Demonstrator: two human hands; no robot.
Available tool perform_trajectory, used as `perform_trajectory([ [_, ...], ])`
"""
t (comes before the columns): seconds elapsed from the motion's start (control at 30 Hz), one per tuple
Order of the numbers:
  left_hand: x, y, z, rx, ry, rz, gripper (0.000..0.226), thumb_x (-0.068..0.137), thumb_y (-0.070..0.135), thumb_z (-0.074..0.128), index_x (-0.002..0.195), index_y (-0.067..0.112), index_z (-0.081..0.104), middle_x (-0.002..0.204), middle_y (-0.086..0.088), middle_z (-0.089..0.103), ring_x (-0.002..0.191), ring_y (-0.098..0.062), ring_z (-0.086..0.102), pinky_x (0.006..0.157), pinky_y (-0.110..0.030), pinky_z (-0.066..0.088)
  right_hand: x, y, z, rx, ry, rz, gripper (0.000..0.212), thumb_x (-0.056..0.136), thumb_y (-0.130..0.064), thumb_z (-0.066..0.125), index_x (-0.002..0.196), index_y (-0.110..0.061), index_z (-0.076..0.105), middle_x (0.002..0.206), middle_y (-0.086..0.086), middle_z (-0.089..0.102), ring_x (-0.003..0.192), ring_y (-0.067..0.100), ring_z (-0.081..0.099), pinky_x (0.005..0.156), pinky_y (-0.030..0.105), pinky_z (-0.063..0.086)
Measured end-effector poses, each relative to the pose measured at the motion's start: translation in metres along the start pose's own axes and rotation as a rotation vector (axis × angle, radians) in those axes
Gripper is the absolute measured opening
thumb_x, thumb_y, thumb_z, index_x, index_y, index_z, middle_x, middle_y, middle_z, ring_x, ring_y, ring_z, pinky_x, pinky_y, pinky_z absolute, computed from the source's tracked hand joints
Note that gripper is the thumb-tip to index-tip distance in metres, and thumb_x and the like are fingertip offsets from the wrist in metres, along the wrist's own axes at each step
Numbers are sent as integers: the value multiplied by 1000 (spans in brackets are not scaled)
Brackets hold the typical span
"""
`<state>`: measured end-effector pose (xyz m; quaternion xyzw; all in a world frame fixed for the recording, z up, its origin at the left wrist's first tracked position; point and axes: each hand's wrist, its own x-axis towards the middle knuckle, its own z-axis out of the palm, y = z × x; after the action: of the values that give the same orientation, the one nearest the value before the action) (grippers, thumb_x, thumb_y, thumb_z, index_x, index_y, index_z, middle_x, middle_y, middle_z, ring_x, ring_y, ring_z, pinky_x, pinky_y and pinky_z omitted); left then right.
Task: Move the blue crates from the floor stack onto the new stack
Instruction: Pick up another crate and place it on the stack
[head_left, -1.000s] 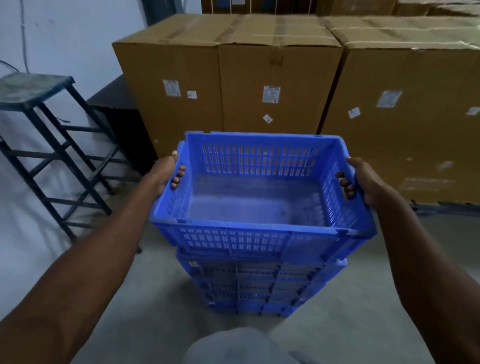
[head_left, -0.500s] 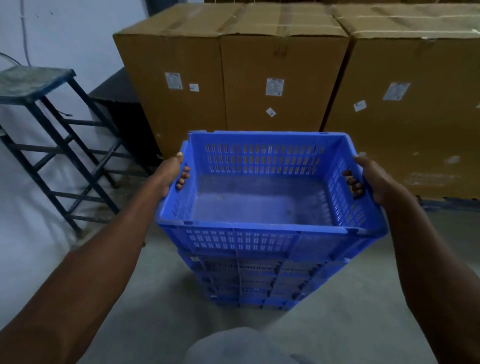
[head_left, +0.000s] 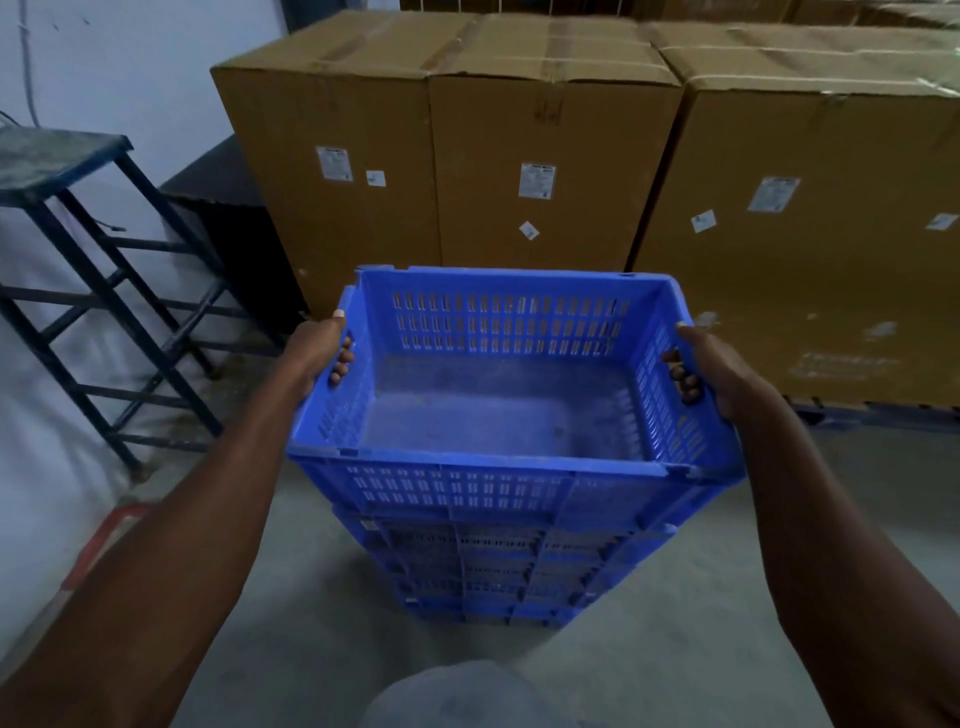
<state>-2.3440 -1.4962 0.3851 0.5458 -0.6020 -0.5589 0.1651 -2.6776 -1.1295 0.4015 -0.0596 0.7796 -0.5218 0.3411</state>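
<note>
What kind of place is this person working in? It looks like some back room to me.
Probably a storeroom or small warehouse. Large brown cardboard cartons with printed labels stand in a row against the back, a stack of blue slotted plastic crates sits on the bare grey concrete floor, and a dark metal stool stands by the white wall.

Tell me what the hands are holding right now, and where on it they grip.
Both hold the top blue crate: the left hand and right hand each curl fingers through a side handle slot.

1 crate (head_left: 498, 405) held; 3 boxes (head_left: 550, 171); 1 stool (head_left: 78, 249).
</note>
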Motion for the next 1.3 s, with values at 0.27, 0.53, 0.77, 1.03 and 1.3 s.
perform_trajectory([
  [0.27,-3,-1,4,137,80,158,47,96,57,51,77,14,48,65,-6,43,49,-23,39,47,-33,35,8,5,2,15,82,-43,47,94,-56,50,86,-10,55,65,4,44,49,19,39,49,34,35],
  [0.53,-23,-1,5,544,205,348,69,94,62,51,141,12,45,144,-15,42,115,-40,57,90,-52,53,-4,4,13,-558,399,-167,70,91,-62,46,132,-5,48,125,24,58,109,42,60,91,52,48],
  [0.77,-59,-2,8,746,342,725,75,98,58,48,158,21,24,167,-9,18,151,-32,21,113,-53,31,-58,-9,57,-748,456,-373,77,95,-65,38,157,-25,17,164,12,18,151,34,9,116,62,10],
  [1.03,-101,-8,20,702,397,884,72,98,61,44,159,27,25,168,-7,17,155,-28,13,124,-49,17,-107,-21,128,-736,314,-570,75,97,-66,35,160,-32,11,169,2,2,154,25,-10,120,56,-4],
  [1.3,-159,-39,-9,620,662,754,68,98,54,48,155,19,37,165,-11,26,152,-31,23,121,-50,23,-142,-42,180,-712,53,-798,70,98,-65,33,159,-36,14,169,-3,2,154,18,-12,121,53,-8],
])
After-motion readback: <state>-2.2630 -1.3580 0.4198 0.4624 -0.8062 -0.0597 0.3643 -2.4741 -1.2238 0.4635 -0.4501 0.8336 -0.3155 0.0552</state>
